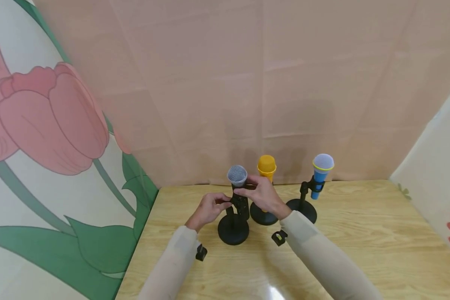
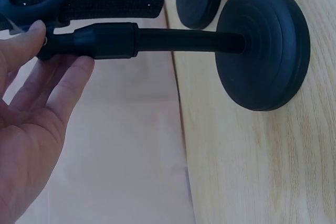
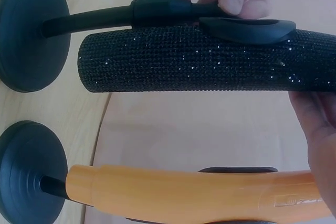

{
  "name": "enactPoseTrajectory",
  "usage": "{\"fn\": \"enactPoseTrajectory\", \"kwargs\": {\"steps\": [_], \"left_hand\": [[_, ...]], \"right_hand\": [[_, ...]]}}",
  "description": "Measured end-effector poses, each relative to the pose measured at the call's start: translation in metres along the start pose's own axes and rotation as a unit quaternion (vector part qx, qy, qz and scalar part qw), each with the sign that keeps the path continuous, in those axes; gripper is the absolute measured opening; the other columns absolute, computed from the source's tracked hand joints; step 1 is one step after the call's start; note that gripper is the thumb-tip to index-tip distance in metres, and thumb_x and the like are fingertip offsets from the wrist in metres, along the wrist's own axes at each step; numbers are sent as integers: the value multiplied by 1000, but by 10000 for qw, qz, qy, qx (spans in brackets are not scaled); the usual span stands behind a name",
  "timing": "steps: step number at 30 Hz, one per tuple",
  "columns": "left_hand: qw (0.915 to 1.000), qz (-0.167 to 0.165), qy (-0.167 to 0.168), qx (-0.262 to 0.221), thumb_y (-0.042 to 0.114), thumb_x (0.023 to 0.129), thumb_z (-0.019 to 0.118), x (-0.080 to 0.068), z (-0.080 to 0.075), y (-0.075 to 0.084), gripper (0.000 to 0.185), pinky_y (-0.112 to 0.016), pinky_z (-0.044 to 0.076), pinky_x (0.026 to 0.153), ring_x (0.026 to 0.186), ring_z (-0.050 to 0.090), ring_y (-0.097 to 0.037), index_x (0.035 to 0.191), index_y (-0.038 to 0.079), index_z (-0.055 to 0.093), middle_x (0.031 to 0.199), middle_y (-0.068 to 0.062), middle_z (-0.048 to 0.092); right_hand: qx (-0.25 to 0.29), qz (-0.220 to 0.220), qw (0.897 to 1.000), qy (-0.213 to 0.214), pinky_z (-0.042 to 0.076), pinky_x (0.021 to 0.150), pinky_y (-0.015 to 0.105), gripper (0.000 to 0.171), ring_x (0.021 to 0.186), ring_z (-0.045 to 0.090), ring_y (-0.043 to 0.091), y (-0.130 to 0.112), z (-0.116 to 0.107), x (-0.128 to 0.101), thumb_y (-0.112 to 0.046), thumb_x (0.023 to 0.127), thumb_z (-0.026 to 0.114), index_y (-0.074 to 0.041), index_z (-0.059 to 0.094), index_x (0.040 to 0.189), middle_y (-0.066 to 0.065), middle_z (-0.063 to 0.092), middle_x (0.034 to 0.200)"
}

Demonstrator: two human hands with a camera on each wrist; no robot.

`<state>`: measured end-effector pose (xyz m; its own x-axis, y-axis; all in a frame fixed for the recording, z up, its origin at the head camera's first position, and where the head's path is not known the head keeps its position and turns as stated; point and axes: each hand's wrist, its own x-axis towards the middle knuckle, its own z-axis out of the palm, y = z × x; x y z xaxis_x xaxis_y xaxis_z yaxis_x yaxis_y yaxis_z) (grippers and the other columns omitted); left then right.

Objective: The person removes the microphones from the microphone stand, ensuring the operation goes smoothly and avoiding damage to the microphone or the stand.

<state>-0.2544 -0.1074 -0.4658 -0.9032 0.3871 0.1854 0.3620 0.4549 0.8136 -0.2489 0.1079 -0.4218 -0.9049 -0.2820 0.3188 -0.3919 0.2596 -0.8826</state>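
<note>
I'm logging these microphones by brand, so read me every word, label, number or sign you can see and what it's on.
No text can be read.
Orange microphone: faint raised marks on the handle near the right edge of the right wrist view, too blurred to read.
Black glitter microphone, its stand and the blue microphone: no lettering shows.

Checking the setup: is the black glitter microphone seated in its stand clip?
Seated: the black glitter microphone stands upright with the clip around its body.

Both arms wear long beige sleeves (image 1: 322, 254), each with a small black device (image 1: 201, 252) strapped at the wrist.
</note>
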Motion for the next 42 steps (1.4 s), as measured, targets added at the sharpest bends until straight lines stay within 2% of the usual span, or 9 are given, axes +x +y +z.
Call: {"fn": "enactPoseTrajectory", "kwargs": {"steps": [9,17,22,28,31,37,42], "left_hand": [[10000,-8,-32,-87,5,92,71,0,1,-1,9,-40,55,88,98,68,-21,99,5,78,97,-3,74],[9998,-91,-72,-142,5,92,72,1,0,-1,9,-38,56,88,99,69,-22,99,5,78,98,-3,74],[9999,4,-50,-158,5,92,72,1,0,-2,9,-37,56,87,98,68,-22,98,4,78,97,-4,73],[9998,0,-52,-197,5,92,72,1,0,-1,9,-38,55,87,97,68,-21,98,5,78,96,-4,73],[9998,-39,-63,-202,5,92,72,1,0,-2,8,-37,55,87,97,68,-20,98,5,78,96,-3,73],[9997,-9,-30,-261,5,92,72,-1,0,-2,8,-40,55,87,97,68,-22,97,4,78,96,-5,73],[9994,10,-11,-333,5,92,72,0,0,-3,8,-39,56,87,97,68,-21,98,4,77,97,-5,73]], "right_hand": [[-54,166,9998,-89,53,94,47,42,109,67,34,-6,0,-1,-12,87,79,3,66,123,17,70,116],[-67,58,9999,-67,53,94,45,45,106,67,30,-1,0,-1,-20,85,82,-1,66,122,13,70,113],[-189,-135,9997,-69,53,94,46,41,106,67,29,-1,-1,0,-17,86,81,-1,67,121,12,71,113],[-106,-166,9998,-59,53,95,47,40,106,67,31,-4,-1,0,-11,86,80,2,67,122,15,71,113],[-83,-135,9999,-68,52,95,49,40,107,67,34,-9,-1,-1,-6,86,79,4,66,122,18,70,114],[-178,-162,9996,-155,52,95,50,36,107,66,36,-36,-4,-7,-2,87,76,9,65,120,21,69,113],[-39,-140,9998,-124,52,95,49,38,108,66,34,-21,-4,-2,-3,86,77,7,65,121,19,70,114]]}}
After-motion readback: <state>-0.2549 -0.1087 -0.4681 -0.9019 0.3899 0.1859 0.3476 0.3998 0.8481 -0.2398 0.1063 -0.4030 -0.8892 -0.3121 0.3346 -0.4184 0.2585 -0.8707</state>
